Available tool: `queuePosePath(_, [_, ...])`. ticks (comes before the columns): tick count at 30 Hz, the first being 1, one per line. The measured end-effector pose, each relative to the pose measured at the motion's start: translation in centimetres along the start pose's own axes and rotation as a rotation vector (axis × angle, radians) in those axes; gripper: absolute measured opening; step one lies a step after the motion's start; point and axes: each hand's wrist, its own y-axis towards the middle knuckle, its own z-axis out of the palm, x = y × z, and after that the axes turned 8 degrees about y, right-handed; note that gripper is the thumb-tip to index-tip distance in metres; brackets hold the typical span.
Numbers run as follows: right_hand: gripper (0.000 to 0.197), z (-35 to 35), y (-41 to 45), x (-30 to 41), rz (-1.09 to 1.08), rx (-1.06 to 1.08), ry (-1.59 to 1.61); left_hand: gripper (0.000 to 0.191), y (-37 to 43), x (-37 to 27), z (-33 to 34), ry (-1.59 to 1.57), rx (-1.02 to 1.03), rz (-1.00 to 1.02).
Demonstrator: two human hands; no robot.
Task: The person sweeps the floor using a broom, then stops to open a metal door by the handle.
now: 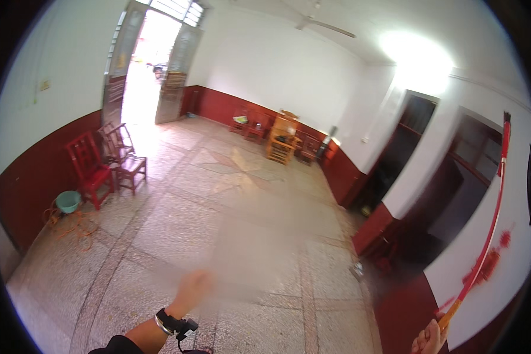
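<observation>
My left hand (195,285), with a black strap device and a silver bangle at its wrist, is smeared by motion low in the middle of the view. A pale, see-through blur (252,256) spreads from its fingers over the floor; I cannot tell what it is, nor whether the hand grips it. At the lower right my right hand (429,338) is closed around the orange handle of a long, thin red pole (491,230). The pole rises along the white wall, looks bent near the picture's rim, and ends in a dark tip.
Red wooden chairs (88,163), a green basin (68,202) and a tangled orange cord (77,228) line the left wall. Farther back are a tan wooden high chair (283,138), more chairs and the open door (172,88). Dark doorways (394,146) open at right. A ceiling fan (309,21) hangs above.
</observation>
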Motion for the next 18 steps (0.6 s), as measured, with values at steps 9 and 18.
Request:
queuePosePath(9, [0.018, 16.7, 8.2, -16.1, 0.425, 0.471, -0.192, 0.021, 4.6, 0.8, -5.6, 0.205, -0.389, -0.026])
queuePosePath(18, [0.017, 24.7, 12.1, -33.3, 1.016, 0.836, 0.128, 0.01, 9.8, 5.7, -6.8, 0.344, -0.728, 0.015])
